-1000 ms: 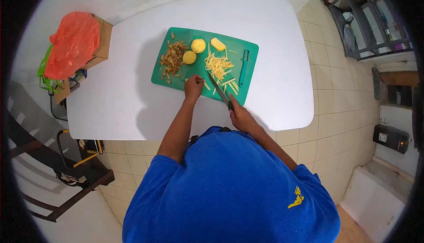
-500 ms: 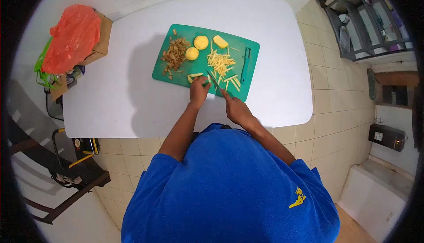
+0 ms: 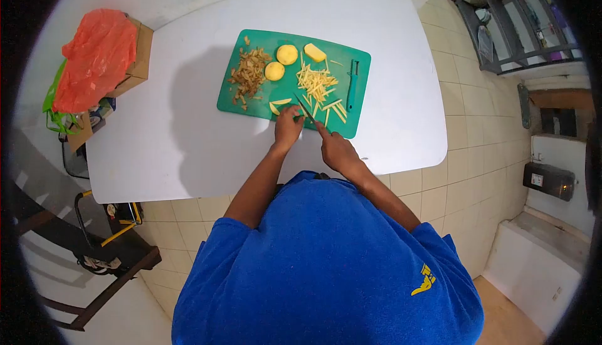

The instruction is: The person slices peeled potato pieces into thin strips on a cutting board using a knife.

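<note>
A green cutting board [image 3: 257, 110] lies on the white table. On its left is a heap of brown peelings [image 3: 249, 75], with two peeled round potatoes [image 3: 286, 55] beside it and a cut potato block [image 3: 315, 52] at the top. Thin potato sticks [image 3: 316, 83] are piled right of the middle. My right hand [image 3: 339, 152] grips a knife [image 3: 306, 109], its blade low over the board. Close to the blade, my left hand [image 3: 288, 125] has bent fingers at a small piece, too small to make out. Potato slices [image 3: 274, 108] lie just above that hand. A green peeler [image 3: 353, 85] rests at the right.
A red plastic bag [image 3: 100, 57] sits on a cardboard box [image 3: 142, 53] at the table's left end. A metal rack [image 3: 501, 25] stands at the upper right, beyond the tiled floor [image 3: 470, 107]. A dark wooden frame [image 3: 116, 288] is at the lower left.
My right hand has brought the knife closer to my left hand. The left hand has shifted slightly right, and the slices above it now show. The view has shifted a little.
</note>
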The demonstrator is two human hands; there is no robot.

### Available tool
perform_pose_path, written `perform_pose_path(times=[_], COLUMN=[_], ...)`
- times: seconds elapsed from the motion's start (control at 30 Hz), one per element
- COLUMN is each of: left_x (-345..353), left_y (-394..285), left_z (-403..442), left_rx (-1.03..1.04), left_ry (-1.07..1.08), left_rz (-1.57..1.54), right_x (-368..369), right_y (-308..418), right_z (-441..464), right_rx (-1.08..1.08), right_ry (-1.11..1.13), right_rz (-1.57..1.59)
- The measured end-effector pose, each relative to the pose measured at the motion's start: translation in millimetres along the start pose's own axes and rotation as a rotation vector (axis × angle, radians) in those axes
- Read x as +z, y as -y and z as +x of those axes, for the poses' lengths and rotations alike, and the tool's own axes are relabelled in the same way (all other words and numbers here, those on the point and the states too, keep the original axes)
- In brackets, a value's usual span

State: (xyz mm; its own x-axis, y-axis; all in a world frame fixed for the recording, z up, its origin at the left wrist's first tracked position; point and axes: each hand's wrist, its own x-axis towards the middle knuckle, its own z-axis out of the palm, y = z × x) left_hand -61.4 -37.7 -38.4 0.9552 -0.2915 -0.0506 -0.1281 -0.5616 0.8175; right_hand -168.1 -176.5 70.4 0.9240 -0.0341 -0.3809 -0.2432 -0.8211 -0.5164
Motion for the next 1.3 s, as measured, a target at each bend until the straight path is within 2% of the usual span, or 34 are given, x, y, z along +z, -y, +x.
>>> perform_pose_path(times=[0.77, 0.87, 1.0, 1.1, 1.3], left_x=[-8, 6, 0, -3, -10], left_y=[2, 34, 23, 7, -8], left_z=[2, 8, 21, 21, 28], left_rx=[-0.008, 0.093, -0.336, -0.322, -0.541], left_ry=[0.064, 0.003, 0.125, 0.119, 0.194], left_rz=[-0.053, -0.049, -0.239, -0.187, -0.292], right_x=[34, 39, 45, 55, 75], right_y=[9, 12, 9, 4, -6], right_z=[4, 3, -1, -2, -3], right_rx=[0.04, 0.091, 0.086, 0.084, 0.084], right_ry=[-0.04, 0.0, -0.03, -0.065, -0.128], right_rz=[-0.152, -0.129, -0.068, -0.024, 0.019])
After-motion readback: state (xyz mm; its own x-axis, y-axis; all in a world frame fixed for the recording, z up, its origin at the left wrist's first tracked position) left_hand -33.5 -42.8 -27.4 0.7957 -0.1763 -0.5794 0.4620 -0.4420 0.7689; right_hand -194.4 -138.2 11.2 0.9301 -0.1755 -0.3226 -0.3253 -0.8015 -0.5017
